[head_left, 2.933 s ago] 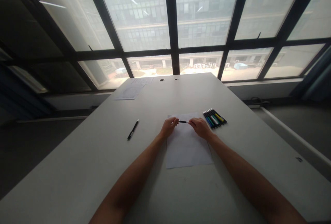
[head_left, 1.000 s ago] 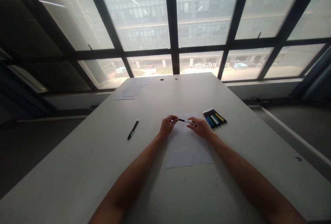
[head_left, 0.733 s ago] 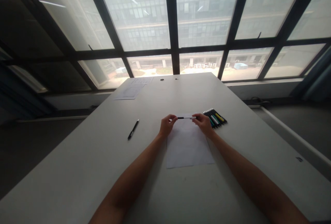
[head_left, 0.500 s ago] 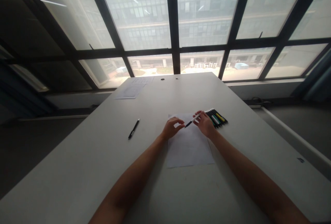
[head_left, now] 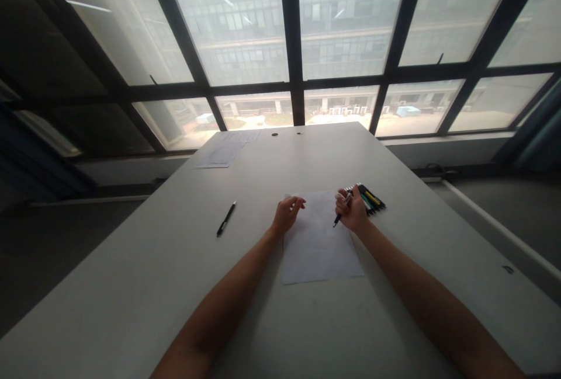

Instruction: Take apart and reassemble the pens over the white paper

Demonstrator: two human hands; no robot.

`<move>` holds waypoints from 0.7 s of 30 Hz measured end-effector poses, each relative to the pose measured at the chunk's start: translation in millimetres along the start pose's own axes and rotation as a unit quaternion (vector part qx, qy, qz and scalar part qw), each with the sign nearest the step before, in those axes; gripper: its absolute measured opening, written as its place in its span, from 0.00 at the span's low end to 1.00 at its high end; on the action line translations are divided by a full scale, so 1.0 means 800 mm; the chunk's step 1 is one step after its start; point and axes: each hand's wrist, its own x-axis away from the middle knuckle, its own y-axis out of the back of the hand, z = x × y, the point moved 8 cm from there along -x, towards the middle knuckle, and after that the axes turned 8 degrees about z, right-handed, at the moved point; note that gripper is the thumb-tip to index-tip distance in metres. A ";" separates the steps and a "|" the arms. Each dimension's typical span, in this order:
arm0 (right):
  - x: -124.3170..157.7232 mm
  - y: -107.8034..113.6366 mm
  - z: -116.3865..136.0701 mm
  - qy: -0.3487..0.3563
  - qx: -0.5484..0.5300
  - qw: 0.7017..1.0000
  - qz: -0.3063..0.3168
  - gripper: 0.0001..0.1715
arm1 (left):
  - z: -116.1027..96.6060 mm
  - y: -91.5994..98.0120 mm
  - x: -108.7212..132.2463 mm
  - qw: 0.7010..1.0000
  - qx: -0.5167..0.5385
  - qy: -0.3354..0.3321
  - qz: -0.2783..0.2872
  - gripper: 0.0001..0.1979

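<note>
A pen (head_left: 337,221) with a dark lower end is held in my right hand (head_left: 353,214), its tip slanting down to the left above a white sheet of paper (head_left: 322,253). My fingers wrap round the upper part of the pen and hide much of it. Over the upper left part of the sheet is my left hand (head_left: 287,215), its fingers loosely bent and a little apart, with nothing seen in them. Just beyond my right hand lies a row of several pens (head_left: 372,199), with black, yellow and green parts, partly covered by that hand.
A single black pen (head_left: 227,219) lies on the white table (head_left: 175,285) to the left. Printed sheets (head_left: 221,152) rest near the far left edge. Two small round fittings are at the far end, before large windows (head_left: 342,28). A small dark mark (head_left: 508,270) is at the right.
My right hand has turned and closed round the pen, whose tip moved right and now points down. My left hand has drawn slightly left, away from the pen tip, its fingers curling in.
</note>
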 end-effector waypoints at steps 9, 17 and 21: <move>0.001 0.000 0.002 0.004 0.020 1.000 0.018 0.23 | 0.006 -0.004 -0.001 1.000 0.005 0.011 0.010 0.18; -0.001 0.000 -0.003 -0.011 0.002 1.000 0.022 0.21 | 0.007 -0.003 -0.001 1.000 -0.001 0.019 0.011 0.18; -0.003 0.011 -0.006 -0.007 0.031 0.999 -0.023 0.19 | 0.007 -0.003 -0.001 1.000 -0.001 0.013 0.009 0.17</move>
